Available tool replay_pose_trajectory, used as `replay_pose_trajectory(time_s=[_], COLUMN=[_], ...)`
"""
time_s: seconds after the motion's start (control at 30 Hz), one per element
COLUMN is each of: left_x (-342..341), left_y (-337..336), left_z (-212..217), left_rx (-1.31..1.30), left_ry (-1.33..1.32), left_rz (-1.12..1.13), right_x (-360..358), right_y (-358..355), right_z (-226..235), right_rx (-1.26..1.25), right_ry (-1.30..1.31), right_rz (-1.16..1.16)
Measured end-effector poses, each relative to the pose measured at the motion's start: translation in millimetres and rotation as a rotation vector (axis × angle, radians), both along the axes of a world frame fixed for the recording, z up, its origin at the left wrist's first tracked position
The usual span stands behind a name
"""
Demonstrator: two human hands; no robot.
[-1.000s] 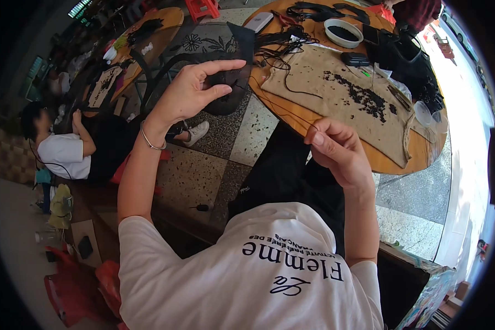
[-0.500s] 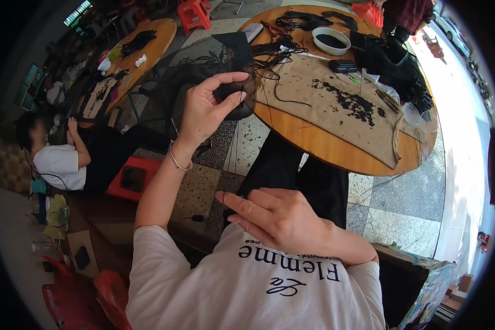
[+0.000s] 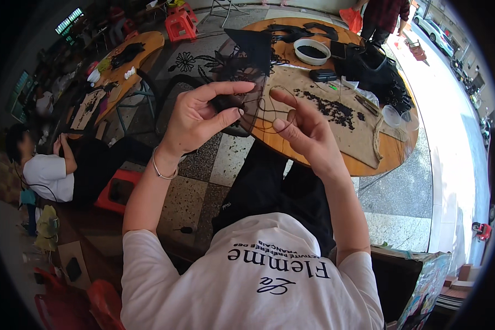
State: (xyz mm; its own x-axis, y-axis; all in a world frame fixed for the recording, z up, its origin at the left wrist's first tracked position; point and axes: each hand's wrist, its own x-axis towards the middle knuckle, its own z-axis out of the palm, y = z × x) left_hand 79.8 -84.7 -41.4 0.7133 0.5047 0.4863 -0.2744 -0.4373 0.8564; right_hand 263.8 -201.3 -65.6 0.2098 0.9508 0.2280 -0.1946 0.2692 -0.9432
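Observation:
My left hand (image 3: 201, 115) is raised left of the round table, thumb and forefinger bent around the edge of a sheer black mesh fabric (image 3: 247, 44) with dark embroidered flowers and leaves. The fabric spreads up and away from the fingers. Close to its right, my right hand (image 3: 311, 129) faces it with thumb and forefinger curved and the other fingers folded in. A thin dark thread (image 3: 269, 131) runs in loose loops between the two hands, around the right fingertips. Whether a needle is there is too small to tell.
The round wooden table (image 3: 291, 153) carries a beige cloth (image 3: 363, 144) with scattered black beads (image 3: 335, 110), a white bowl (image 3: 312, 52) of black bits, a black case (image 3: 323, 75), clear plastic cups (image 3: 391, 116) and black fabric. A seated person (image 3: 49, 173) is at left, near a red stool (image 3: 115, 190).
My right hand has risen from in front of my chest to beside the left hand, and thread loops now show between them. The left hand stays at the fabric.

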Motion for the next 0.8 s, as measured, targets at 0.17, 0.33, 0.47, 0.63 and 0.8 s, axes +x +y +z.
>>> replay_pose_trajectory(time_s=[0.17, 0.33, 0.47, 0.63, 0.8], left_x=[0.7, 2.9, 14.8, 8.5, 11.9], left_y=[-1.9, -1.3, -2.8, -3.9, -16.6], left_z=[3.1, 7.3, 11.0, 25.4, 27.4], left_rx=[0.02, 0.411, 0.503, 0.387, 0.245], left_ry=[0.068, 0.089, -0.13, -0.268, -0.223], left_rz=[0.052, 0.261, 0.38, 0.343, 0.116], right_x=[4.1, -23.8, -43.2, -27.1, 0.0], right_y=[-31.9, -77.7, -98.0, -99.1, -47.7], right_z=[8.3, 17.9, 23.7, 35.9, 46.8], right_rx=[0.301, 0.619, 0.645, 0.779, 0.216], right_ry=[-0.27, -1.279, -1.52, -1.029, -0.467], right_rz=[0.076, -0.091, -0.077, -0.092, -0.398])
